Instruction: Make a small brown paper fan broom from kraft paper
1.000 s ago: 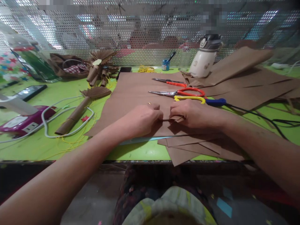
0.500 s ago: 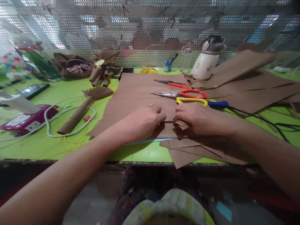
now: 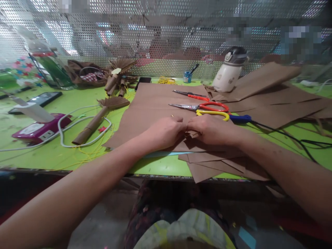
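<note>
My left hand point(image 3: 167, 132) and my right hand point(image 3: 206, 128) meet over a large sheet of brown paper point(image 3: 153, 103). Between them is a small folded piece of brown paper point(image 3: 192, 132), partly hidden by the fingers. Both hands are closed, pinching that piece from either side, with the fingertips nearly touching. Just beyond my right hand lie scissors point(image 3: 186, 107) with one red and one yellow handle. A red-handled tool with a pointed metal end point(image 3: 192, 95) rests farther back. Right of the scissors is a blue-handled tool point(image 3: 240, 119) on a black cord.
A rolled brown paper piece with a fanned top point(image 3: 92, 126) lies at left beside a white cable and a purple power strip point(image 3: 38, 133). A white bottle point(image 3: 227, 76) stands at back right near brown sheets point(image 3: 285, 100). More brown paper point(image 3: 204, 167) overhangs the front edge.
My hands have come closer together, the left moving right and the right moving slightly left, and now meet at the folded paper. The camera view has shifted a little.
</note>
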{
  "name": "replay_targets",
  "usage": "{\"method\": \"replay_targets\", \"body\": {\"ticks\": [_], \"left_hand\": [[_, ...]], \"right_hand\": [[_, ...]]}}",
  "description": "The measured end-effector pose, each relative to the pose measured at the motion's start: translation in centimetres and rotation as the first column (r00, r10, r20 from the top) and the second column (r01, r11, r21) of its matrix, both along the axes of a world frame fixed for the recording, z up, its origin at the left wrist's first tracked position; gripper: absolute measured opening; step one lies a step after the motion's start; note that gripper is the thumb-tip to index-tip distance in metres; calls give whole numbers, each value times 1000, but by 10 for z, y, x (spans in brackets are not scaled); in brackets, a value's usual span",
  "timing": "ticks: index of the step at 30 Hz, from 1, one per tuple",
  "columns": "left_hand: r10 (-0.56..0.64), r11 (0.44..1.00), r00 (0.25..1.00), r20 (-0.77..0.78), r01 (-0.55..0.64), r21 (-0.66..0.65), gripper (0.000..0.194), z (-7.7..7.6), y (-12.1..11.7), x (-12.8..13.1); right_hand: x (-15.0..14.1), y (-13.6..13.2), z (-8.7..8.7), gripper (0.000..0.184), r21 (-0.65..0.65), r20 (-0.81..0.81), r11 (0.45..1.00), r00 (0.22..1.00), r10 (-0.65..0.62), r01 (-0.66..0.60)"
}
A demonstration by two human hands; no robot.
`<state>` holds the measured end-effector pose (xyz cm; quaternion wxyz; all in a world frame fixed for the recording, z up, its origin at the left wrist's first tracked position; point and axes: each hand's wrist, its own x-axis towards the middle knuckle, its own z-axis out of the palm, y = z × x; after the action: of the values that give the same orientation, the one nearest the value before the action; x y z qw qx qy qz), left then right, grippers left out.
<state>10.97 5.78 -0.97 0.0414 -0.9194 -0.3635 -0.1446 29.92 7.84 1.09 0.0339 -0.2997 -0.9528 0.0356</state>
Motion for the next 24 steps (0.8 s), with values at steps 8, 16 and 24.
{"method": "replay_targets", "body": {"ticks": [8,16,24], "left_hand": [[-18,1000,998,-68,19,1,22,4,-4,-5],[-43,998,991,-129,49,49,21,3,-6,-8],[-56,995,984,-168,69,74,21,5,-9,-9]], "right_hand": [[10,-3,1,10,-6,20,1000,1000,14,-13],[24,3,-6,13,-11,-10,998,998,60,-60],[25,-2,-7,24,47,75,996,994,75,-79]]}}
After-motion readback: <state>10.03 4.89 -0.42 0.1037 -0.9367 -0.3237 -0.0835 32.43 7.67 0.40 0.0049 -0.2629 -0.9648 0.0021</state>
